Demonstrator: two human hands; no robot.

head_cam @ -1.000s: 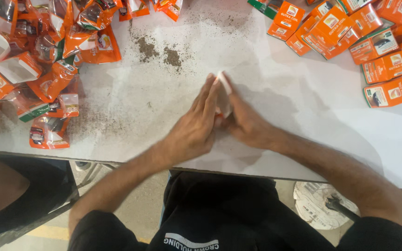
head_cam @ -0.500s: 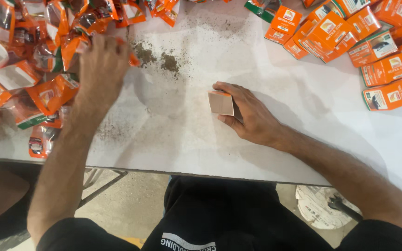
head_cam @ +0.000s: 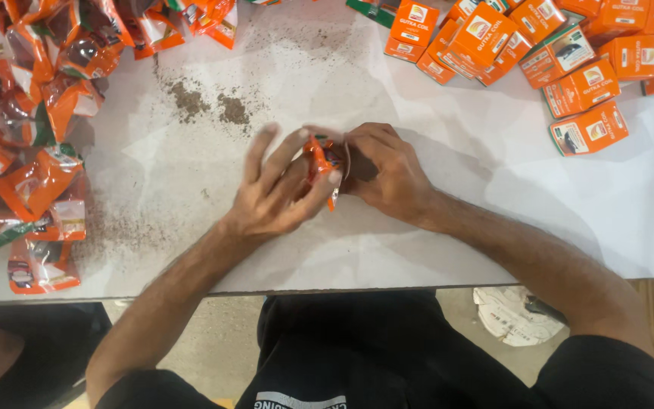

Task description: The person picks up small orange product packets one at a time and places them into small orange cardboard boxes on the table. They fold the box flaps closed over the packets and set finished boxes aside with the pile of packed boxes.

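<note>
Fingers of the left hand are bent around a small orange packet, pinching it with the thumb underneath. Right beside it, the right hand is curled around a little box; only a thin pale edge of the box shows between the fingers. The packet sits at the open end of that box, and the two hands touch each other there. Both hands rest in the middle of a white table, close to the person's body. Two small heaps of dark brown powder lie on the table just past the hands. A big pile of orange packets covers the left side of the table, some crinkled and shiny. A bunch of orange boxes lies at the far right, well apart from the hands. Below the table edge you can see the person's black shirt.
</note>
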